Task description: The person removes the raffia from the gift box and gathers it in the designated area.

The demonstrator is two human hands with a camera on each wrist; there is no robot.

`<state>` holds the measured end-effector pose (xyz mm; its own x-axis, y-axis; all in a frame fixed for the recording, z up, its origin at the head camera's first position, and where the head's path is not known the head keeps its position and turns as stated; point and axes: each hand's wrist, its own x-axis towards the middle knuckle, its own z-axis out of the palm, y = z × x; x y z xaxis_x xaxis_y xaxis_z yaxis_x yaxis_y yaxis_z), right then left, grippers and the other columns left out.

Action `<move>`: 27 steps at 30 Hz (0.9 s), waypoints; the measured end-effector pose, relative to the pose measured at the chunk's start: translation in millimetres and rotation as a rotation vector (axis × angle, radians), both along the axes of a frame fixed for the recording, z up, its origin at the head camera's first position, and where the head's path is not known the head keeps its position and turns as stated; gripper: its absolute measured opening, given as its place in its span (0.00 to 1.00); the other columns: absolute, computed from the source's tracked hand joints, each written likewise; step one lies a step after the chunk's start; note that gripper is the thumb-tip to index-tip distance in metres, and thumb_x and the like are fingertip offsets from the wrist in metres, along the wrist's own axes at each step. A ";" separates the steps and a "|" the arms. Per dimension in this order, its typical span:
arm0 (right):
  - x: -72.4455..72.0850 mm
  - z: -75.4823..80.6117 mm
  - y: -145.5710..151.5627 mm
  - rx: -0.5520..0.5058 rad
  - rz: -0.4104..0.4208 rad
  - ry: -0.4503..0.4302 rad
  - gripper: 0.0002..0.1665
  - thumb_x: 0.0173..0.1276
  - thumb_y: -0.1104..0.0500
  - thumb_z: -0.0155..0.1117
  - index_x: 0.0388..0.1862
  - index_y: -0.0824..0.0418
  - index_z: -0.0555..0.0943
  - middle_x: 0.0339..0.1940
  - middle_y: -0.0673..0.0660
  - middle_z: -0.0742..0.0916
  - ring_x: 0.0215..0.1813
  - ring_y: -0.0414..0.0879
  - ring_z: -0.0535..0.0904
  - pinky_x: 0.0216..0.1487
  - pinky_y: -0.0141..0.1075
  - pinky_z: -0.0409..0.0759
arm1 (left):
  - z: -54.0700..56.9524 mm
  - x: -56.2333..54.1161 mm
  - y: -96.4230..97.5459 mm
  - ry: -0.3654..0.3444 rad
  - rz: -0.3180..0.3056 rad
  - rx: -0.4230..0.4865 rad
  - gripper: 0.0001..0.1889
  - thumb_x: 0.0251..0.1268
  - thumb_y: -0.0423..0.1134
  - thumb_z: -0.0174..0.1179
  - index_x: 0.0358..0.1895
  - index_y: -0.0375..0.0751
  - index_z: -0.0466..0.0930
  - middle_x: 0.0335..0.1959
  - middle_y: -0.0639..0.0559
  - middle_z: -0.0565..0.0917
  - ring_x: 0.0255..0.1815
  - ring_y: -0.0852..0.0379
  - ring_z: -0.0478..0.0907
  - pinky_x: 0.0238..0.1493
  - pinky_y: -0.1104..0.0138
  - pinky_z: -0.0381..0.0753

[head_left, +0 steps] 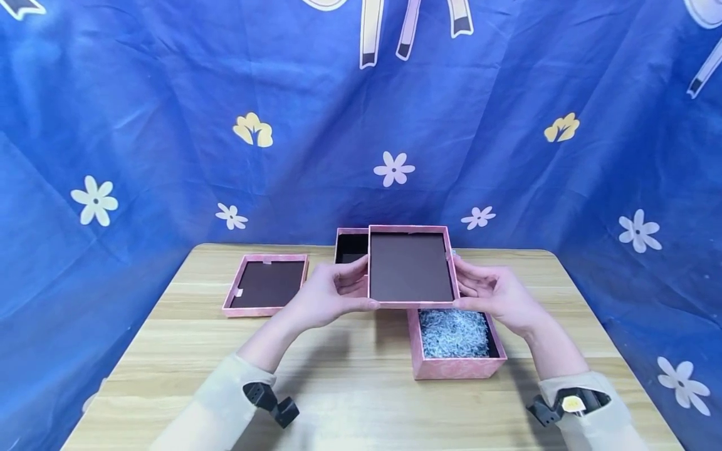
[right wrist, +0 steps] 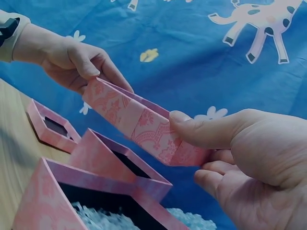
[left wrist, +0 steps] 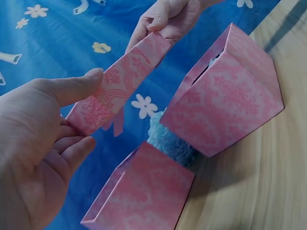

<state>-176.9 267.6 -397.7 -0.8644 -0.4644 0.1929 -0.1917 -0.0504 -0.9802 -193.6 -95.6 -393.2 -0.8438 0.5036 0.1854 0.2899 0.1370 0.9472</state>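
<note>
Both hands hold up a shallow pink patterned box lid (head_left: 412,266), its dark inner side facing the head camera. The left hand (head_left: 338,291) pinches the lid's left side, thumb on the near rim and fingers behind. At the opposite side the right hand (head_left: 499,294) grips it the same way. In the right wrist view, the patterned side wall of the lid (right wrist: 139,122) spans between the two hands. Below it, on the table, stands an open pink box (head_left: 459,368) with light-blue paper shreds (head_left: 454,335) inside.
Another pink lid (head_left: 265,285) lies dark side up at the table's left. A second open pink box (left wrist: 144,191) with a dark inside stands farther back, partly hidden by the held lid. A light-blue shredded heap (left wrist: 168,139) sits behind the boxes. A blue patterned cloth (head_left: 316,175) hangs around the table.
</note>
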 end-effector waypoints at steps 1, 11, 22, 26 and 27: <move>0.0 0.3 -3.6 -0.001 -0.001 -0.002 0.49 0.60 0.80 0.74 0.78 0.77 0.62 0.80 0.70 0.65 0.76 0.54 0.69 0.69 0.41 0.74 | 0.1 0.3 -3.2 -0.001 -0.002 0.001 0.46 0.55 0.30 0.82 0.78 0.32 0.68 0.75 0.42 0.72 0.69 0.47 0.78 0.63 0.65 0.79; -0.9 -3.4 -36.5 -0.023 0.023 -0.003 0.51 0.57 0.80 0.76 0.77 0.79 0.63 0.80 0.72 0.66 0.76 0.60 0.68 0.67 0.43 0.75 | -1.7 6.4 -37.6 0.045 0.015 -0.029 0.46 0.56 0.31 0.81 0.77 0.28 0.67 0.74 0.38 0.72 0.68 0.45 0.78 0.63 0.65 0.79; 5.3 -7.1 -65.0 -0.075 0.029 -0.058 0.52 0.57 0.81 0.76 0.78 0.78 0.62 0.81 0.70 0.65 0.78 0.61 0.65 0.69 0.43 0.73 | -4.6 13.9 -61.9 0.013 0.029 -0.015 0.46 0.56 0.31 0.81 0.77 0.29 0.68 0.75 0.39 0.72 0.69 0.45 0.77 0.64 0.64 0.79; 6.8 -7.1 -73.5 -0.086 0.035 -0.052 0.52 0.58 0.80 0.76 0.79 0.77 0.61 0.81 0.70 0.65 0.78 0.62 0.64 0.70 0.44 0.72 | -6.5 15.8 -69.0 0.009 0.039 -0.002 0.45 0.55 0.30 0.81 0.77 0.27 0.67 0.74 0.36 0.73 0.69 0.44 0.77 0.64 0.61 0.79; 6.9 -7.7 -75.6 -0.084 0.033 -0.052 0.52 0.58 0.80 0.76 0.79 0.78 0.61 0.81 0.70 0.64 0.79 0.62 0.64 0.70 0.44 0.72 | -7.1 16.5 -71.0 0.009 0.041 -0.001 0.45 0.55 0.29 0.81 0.77 0.26 0.67 0.74 0.35 0.73 0.69 0.43 0.77 0.64 0.61 0.79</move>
<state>-170.0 192.0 -405.4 -0.8587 -0.4770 0.1875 -0.1375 -0.1381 -0.9808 -177.1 -166.5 -400.3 -0.8619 0.4691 0.1926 0.2926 0.1500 0.9444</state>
